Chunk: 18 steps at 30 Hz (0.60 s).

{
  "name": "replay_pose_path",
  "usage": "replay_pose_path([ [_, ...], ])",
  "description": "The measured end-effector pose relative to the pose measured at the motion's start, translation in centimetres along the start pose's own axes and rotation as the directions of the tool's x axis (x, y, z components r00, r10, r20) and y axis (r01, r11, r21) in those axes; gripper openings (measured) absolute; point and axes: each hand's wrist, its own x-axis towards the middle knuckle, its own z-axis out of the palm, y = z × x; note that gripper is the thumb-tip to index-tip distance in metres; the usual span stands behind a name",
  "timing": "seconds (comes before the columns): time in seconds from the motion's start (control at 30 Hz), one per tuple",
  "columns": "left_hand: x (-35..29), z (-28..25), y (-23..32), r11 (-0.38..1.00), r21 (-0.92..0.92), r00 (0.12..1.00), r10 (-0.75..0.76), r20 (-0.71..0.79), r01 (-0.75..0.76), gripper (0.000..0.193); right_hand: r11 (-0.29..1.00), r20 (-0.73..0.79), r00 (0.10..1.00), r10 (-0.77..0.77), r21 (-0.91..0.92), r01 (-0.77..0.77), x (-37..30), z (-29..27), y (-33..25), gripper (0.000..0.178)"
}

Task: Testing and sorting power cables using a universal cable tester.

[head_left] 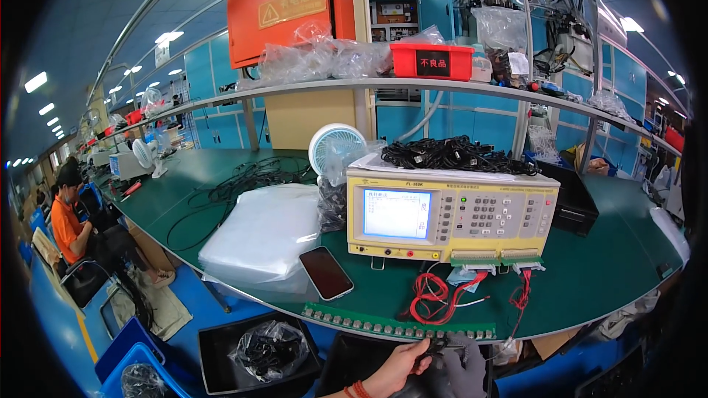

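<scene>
At the bench's front edge my left hand (404, 367), bare and with red beads at the wrist, pinches a small black cable end (438, 343). Beside it my right hand (466, 362), in a grey glove, closes on the same dark piece; its fingertips are partly hidden. Just beyond both hands runs a long green circuit board (383, 327) with a row of metal sockets. Red wires (428, 309) lie coiled behind it, below a cream-coloured tester (450, 214) with a lit screen. Whether the cable end touches a socket, I cannot tell.
A phone (327, 273) and a stack of clear plastic bags (262, 232) lie left of the tester. Black cables (457, 153) are heaped on top of it. Below the bench stands a black bin (210, 346) with bagged cables. A person in orange (68, 225) sits far left.
</scene>
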Motion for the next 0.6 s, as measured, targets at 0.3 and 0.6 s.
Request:
replay_pose_path([
  [0.3, -0.3, 0.4, -0.9, 0.993, 0.03, 0.991, 0.113, -0.072, -0.111, 0.031, 0.978, 0.064, 0.988, 0.141, 0.147, -0.15, -0.6, 0.0, 1.6, 0.026],
  [0.6, -3.9, -0.5, -0.9, 0.912, 0.379, 0.987, 0.147, 0.061, -0.159, 0.033, 0.997, 0.133, 0.991, -0.022, -0.074, 0.032, -0.9, -1.1, 2.0, 0.038],
])
